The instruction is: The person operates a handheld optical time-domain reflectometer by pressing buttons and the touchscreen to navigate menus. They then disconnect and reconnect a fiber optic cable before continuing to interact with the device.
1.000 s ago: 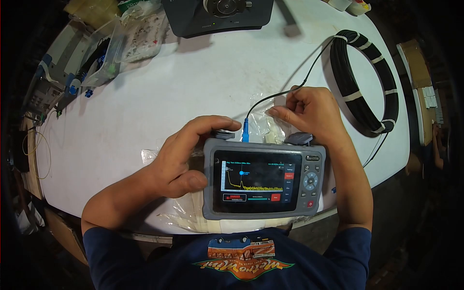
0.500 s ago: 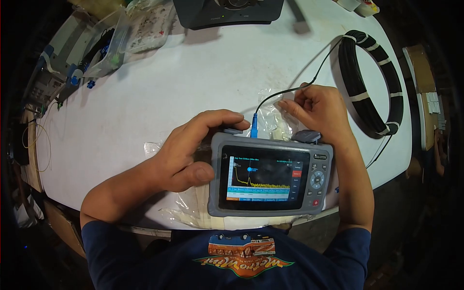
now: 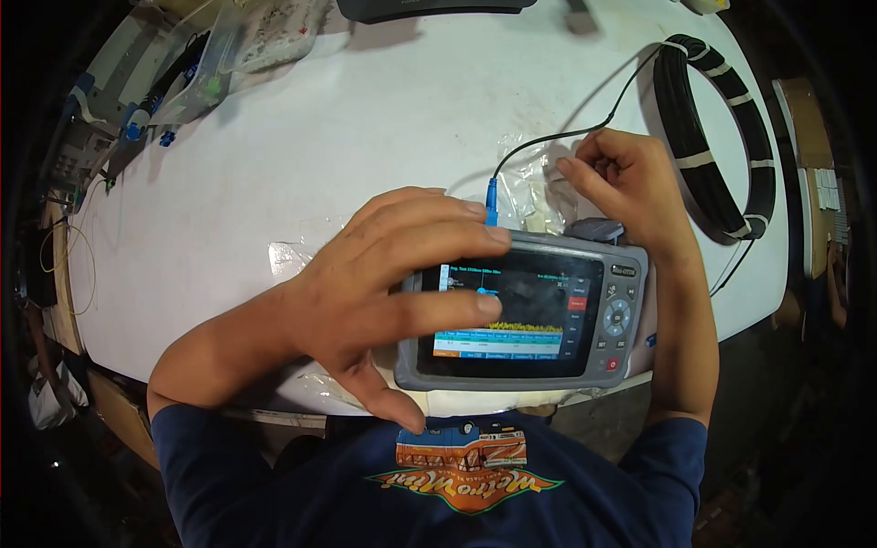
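A grey-cased handheld OTDR (image 3: 614,274) leans at the table's front edge, screen toward me. Over the left part of that screen is my left hand (image 3: 384,274), open, its fingers stretched out and one fingertip at the displayed trace. Its thumb hangs below the case. A blue fiber connector (image 3: 491,196) is plugged into the top of the tester, with a thin black cable (image 3: 539,142) running from it. Close beside that cable my right hand (image 3: 630,178) rests behind the tester, fingers curled; whether they hold anything is hidden.
A tied coil of black cable (image 3: 690,119) stands at the right. Clear plastic bags (image 3: 534,187) lie behind the tester. Plastic bins (image 3: 196,87) are at the far left, and a black device (image 3: 429,7) is at the back. The white table's (image 3: 320,128) front edge runs below the tester.
My left hand has moved from the tester's left side to over its screen, with fingers spread. My right hand stays by the cable. The whole view has shifted slightly.
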`<move>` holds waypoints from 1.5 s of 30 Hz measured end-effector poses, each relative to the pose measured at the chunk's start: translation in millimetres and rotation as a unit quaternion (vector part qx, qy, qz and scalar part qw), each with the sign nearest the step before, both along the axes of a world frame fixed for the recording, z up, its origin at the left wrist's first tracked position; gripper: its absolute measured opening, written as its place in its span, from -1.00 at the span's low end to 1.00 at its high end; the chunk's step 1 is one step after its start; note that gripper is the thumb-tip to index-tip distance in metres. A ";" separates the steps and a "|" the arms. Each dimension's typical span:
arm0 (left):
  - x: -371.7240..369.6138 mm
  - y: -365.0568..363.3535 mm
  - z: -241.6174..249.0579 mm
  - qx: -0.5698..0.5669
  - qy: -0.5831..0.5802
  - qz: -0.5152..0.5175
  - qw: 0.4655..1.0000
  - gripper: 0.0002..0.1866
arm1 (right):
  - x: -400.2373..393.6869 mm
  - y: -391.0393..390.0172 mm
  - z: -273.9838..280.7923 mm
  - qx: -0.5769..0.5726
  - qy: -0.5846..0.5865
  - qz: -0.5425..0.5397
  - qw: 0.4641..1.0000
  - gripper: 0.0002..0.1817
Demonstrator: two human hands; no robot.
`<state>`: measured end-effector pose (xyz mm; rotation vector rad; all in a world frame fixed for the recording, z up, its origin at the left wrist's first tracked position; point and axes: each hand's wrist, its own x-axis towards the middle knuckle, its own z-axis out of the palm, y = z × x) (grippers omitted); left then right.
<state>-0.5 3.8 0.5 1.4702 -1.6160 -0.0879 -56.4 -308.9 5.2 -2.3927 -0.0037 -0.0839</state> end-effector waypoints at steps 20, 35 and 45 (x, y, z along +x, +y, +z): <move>-2.4 4.2 0.7 -0.023 -0.098 0.004 0.995 -0.39 | -1.4 1.3 2.2 0.023 0.004 0.011 1.000 -0.69; -5.0 3.4 -1.2 -0.023 -0.128 0.019 0.991 -0.37 | -1.7 1.4 4.2 0.034 0.007 0.017 0.999 -0.70; 4.4 11.4 -3.2 -0.002 -0.031 0.069 0.997 -0.21 | -2.3 -1.7 3.7 0.008 0.005 0.029 1.000 -0.72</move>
